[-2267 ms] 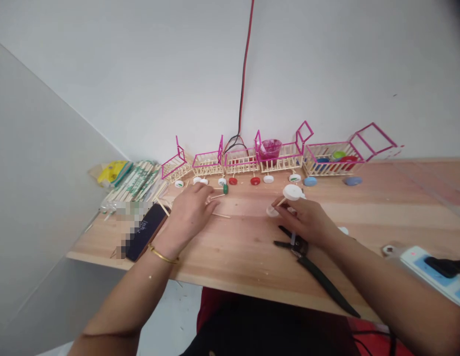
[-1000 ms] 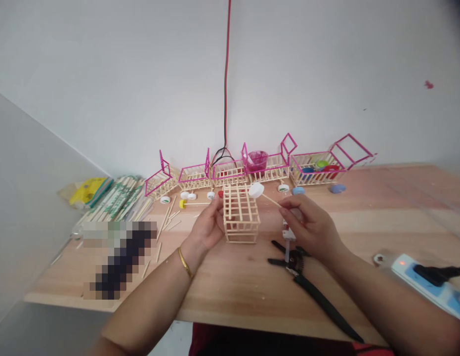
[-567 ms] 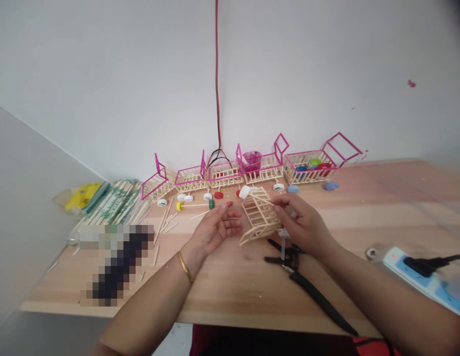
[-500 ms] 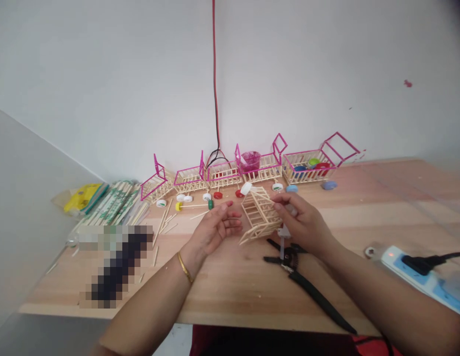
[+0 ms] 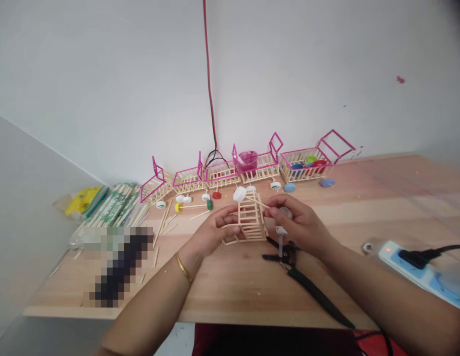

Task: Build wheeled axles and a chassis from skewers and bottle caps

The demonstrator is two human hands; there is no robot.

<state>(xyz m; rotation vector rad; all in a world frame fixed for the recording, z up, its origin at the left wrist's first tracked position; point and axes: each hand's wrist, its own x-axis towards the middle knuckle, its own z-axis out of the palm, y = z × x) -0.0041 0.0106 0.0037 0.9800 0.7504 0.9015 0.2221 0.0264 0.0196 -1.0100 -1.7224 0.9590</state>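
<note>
My left hand (image 5: 218, 230) is closed around the near left side of a small cart frame (image 5: 251, 217) of bare wooden sticks, held tilted above the table. Between thumb and fingers, my right hand (image 5: 298, 220) pinches a thin wooden stick (image 5: 257, 200). A white bottle cap (image 5: 239, 194) sits on that stick's far end, at the frame's upper left corner. Whether stick and frame touch is unclear. Just below the right hand lie black-handled cutters (image 5: 314, 294), with a pale translucent piece (image 5: 280, 242) over their head that I cannot make out.
Along the wall stand several pink-rimmed stick carts (image 5: 190, 180) on bottle-cap wheels, and a pink cup (image 5: 248, 161). A stick axle (image 5: 194, 205) with yellow and green caps lies before them. Bundled sticks (image 5: 109, 205) are at left; a power strip (image 5: 418, 277) is at right.
My left hand, open beside the frame before, has closed on it. The frame has turned and shifted slightly left. My right hand keeps pinching the capped stick, which has moved slightly left.
</note>
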